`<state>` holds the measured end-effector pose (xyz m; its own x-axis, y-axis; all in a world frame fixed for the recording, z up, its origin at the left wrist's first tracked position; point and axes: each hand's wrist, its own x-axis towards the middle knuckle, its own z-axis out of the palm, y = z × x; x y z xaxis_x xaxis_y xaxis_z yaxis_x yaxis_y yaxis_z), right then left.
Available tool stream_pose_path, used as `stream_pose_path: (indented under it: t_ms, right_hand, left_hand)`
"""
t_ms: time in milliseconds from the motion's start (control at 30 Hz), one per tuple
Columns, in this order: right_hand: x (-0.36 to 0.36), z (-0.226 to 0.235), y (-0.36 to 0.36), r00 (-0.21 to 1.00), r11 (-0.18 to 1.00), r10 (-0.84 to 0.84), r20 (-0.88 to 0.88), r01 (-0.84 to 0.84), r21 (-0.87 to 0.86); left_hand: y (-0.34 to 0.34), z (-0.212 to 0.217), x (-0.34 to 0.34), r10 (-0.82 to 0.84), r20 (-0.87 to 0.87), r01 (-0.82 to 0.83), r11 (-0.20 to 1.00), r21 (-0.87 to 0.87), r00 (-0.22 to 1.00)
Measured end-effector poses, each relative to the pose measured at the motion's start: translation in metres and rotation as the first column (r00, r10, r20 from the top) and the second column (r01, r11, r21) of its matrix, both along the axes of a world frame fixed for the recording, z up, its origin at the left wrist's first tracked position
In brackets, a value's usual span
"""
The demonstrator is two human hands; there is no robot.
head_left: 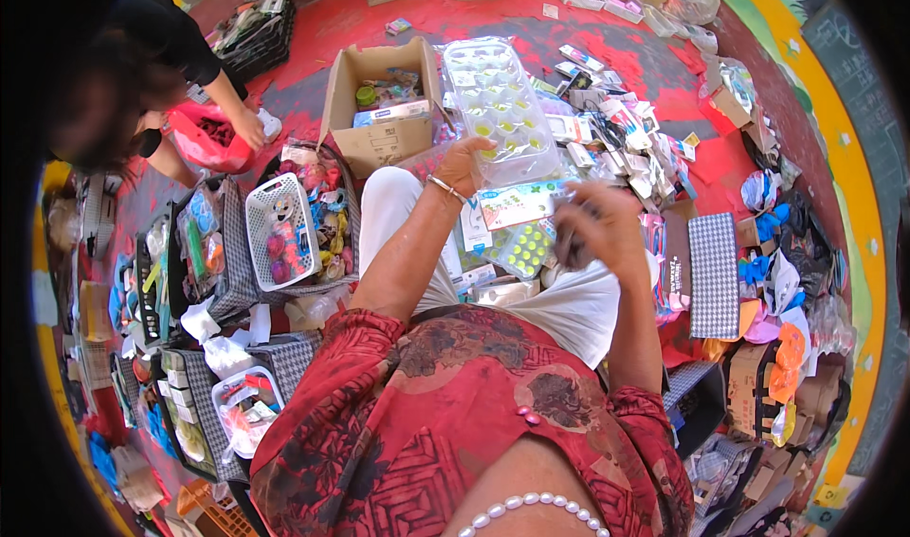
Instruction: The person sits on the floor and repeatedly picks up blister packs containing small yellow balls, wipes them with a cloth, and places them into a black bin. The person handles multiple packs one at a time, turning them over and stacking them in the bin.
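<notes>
1. Our left hand [460, 166] pinches the near left corner of a clear plastic tray [527, 167], thumb over the rim; the fingers beneath are mostly hidden.
2. The tray stretches away beyond this grip, with rows of cups and green pieces showing in it.
3. Our right hand [607, 226] is blurred, to the right of and nearer than the left grip, fingers bent; we cannot tell whether they close on anything.
4. Between our two hands we see a flat printed box [521, 206], and just nearer, a pack of green rounds [528, 250].
5. Left of our grip stands an open cardboard box [387, 150]; beyond our right hand lies a heap of small packages [621, 144].
</notes>
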<state>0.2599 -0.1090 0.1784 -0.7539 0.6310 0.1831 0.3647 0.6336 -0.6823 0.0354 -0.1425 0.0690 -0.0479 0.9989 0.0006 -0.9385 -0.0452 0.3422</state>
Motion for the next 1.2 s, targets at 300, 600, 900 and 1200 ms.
stream_pose_path:
  t_ms: [300,600,900,1200]
  right_hand:
    - [-0.057,-0.02,0.008,0.938,0.844,0.267,-0.221,-0.118,0.523]
    - [0.014,0.045,0.077,0.304,0.832,-0.535,-0.788,0.025,-0.555]
    - [-0.071,-0.021,0.009,0.905,0.947,-0.158,-0.396,0.252,0.198]
    - [-0.02,-0.023,0.04,0.636,0.787,-0.599,-0.487,0.581,-0.209]
  left_hand:
    - [0.012,0.005,0.029,-0.094,0.08,0.075,0.973,0.22,0.992]
    - [-0.012,0.049,-0.003,0.349,-0.858,-0.199,0.935,0.292,0.377]
    - [0.002,0.065,0.021,0.342,-0.301,-0.313,0.939,0.142,0.89]
    - [-0.008,0.049,-0.01,0.315,-0.254,-0.319,0.947,0.023,0.915]
